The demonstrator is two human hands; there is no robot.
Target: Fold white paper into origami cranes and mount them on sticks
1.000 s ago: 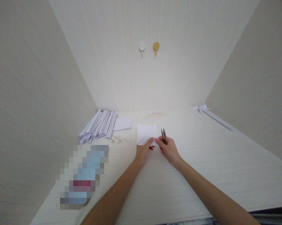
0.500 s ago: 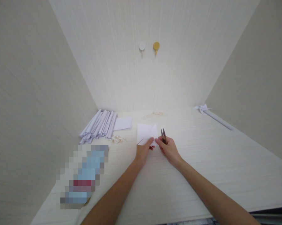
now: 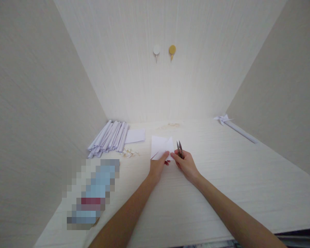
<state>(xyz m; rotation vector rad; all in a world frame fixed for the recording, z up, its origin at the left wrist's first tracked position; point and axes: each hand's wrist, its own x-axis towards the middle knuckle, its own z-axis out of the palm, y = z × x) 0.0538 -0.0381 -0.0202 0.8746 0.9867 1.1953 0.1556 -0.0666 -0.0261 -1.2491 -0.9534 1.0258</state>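
Note:
My left hand (image 3: 158,166) grips a white square of paper (image 3: 158,144) by its near edge, thumb on top. Slits run in from the paper's corners, and one flap by the right side stands up a little. A pair of thread snips (image 3: 180,149) sits in my right hand (image 3: 186,164), blades pointing away from me. The thumb and forefinger of that hand are at the paper's near right corner; whether they pinch it I cannot tell.
Rolled white paper sticks (image 3: 110,137) lie piled at the left, beside a paper sheet (image 3: 135,136) and small whitish pieces (image 3: 129,153). A pixelated blue object (image 3: 99,186) is nearer me. A paper pinwheel (image 3: 223,119) on a stick rests along the right wall. Two hooks (image 3: 172,50) hang on the back wall.
Almost nothing differs. The view has shifted very slightly, while both hands, the paper and the snips keep the same pose.

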